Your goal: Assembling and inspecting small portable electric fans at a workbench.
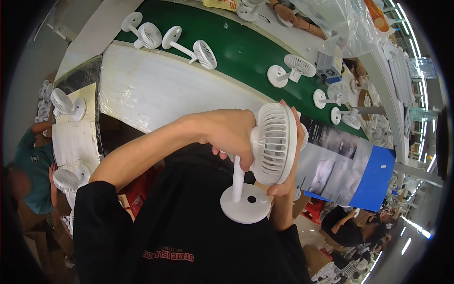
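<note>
A white desk fan (273, 144) is held up in front of my chest, its slotted round head turned to the side. Its pole runs down to a round base (239, 210) with a dark round spot and a small raised knob. My left hand (232, 130) is closed around the back of the head near the top of the pole, with some fingertips curled behind. Against the other face of the head, my right hand (292, 177) grips its rim; the fan hides much of that hand. Neither hand touches the work surface.
Several white fans lie along the green conveyor belt (246, 45) beyond a white ledge (175, 85). Grey printed sheets and a blue board (373, 177) are at right. A box (329, 66) stands far right. Co-workers' hands (295, 21) are across the belt; a person in green (35, 168) is at left.
</note>
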Demonstrator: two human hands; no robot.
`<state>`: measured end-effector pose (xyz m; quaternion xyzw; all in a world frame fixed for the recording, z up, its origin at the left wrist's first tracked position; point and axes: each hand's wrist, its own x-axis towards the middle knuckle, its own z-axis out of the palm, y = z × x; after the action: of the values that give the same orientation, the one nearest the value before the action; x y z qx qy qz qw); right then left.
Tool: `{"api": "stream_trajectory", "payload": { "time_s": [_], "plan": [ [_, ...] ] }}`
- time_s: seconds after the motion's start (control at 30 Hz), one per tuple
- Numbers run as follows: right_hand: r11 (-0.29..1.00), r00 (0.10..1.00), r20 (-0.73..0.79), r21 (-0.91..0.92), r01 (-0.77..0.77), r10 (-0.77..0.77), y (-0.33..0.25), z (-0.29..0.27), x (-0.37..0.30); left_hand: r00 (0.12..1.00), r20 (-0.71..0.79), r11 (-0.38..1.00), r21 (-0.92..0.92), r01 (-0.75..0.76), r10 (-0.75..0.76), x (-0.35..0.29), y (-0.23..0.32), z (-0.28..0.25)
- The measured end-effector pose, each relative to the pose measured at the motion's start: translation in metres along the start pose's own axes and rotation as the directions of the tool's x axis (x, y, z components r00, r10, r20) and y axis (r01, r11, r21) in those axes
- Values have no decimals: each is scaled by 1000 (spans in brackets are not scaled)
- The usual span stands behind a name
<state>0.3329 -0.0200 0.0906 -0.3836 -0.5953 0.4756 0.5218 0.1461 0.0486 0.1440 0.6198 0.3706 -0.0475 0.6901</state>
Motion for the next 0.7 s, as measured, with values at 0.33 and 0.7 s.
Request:
{"api": "stream_trajectory", "payload": {
  "time_s": [0.33,0.7],
  "plan": [
    [960,958,255,-207,186,-131,-21,-11,22,953,-67,953,-46,-300,297,7,-13,5],
    [756,922,339,-551,355,-186,-58,10,0,707,-270,756,277,-594,654,-5,-39,24]
  ]
}}
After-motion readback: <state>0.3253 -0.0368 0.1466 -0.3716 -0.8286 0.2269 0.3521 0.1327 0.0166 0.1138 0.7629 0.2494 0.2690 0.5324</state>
